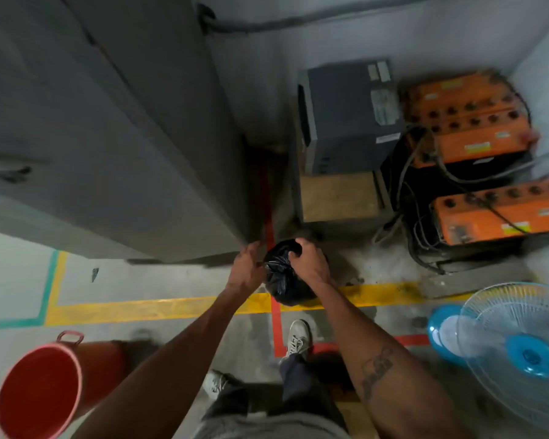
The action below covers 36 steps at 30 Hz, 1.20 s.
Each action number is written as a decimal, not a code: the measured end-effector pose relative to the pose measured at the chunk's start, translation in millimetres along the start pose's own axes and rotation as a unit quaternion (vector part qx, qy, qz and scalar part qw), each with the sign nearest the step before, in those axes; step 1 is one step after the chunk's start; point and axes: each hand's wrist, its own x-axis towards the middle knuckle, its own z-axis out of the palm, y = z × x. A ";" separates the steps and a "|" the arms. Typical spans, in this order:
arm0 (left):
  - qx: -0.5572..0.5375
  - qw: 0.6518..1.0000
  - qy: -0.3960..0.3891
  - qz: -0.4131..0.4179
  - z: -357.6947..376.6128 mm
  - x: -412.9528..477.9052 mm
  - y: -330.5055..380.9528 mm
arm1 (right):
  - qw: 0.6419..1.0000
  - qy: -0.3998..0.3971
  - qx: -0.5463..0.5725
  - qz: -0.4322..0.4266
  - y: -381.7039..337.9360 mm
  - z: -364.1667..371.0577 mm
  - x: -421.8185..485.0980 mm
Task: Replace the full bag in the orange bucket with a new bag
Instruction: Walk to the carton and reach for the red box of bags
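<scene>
Black bag, full and bunched at its neck, is standing upright on the floor ahead of us. We are closing our right hand over its top; our left hand is pinching the neck. Orange bucket is sitting bagless, behind-left.

Head-worn view, steeply down, close.

The bag is glossy black, the bucket orange-red with a paler pink rim. Yellow, red and green tape lines cross the grey floor — the fan is white and blue, the batteries orange.
</scene>
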 end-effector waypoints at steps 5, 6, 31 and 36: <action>-0.051 0.994 0.091 0.007 -45.9 -43.6 1.7 | 0.997 -0.013 -0.022 -0.069 -57.0 -12.6 -40.2; -0.052 0.993 0.102 0.006 -52.7 -45.8 -0.6 | 0.997 -0.020 -0.024 -0.074 -65.2 -11.7 -43.3; -0.024 0.799 0.598 -0.059 -417.0 -336.5 -229.0 | 0.777 -0.019 -0.085 -0.624 -529.3 136.8 -341.4; 0.018 0.746 0.660 -0.090 -460.8 -431.1 -286.4 | 0.723 -0.037 -0.060 -0.687 -580.5 187.2 -441.9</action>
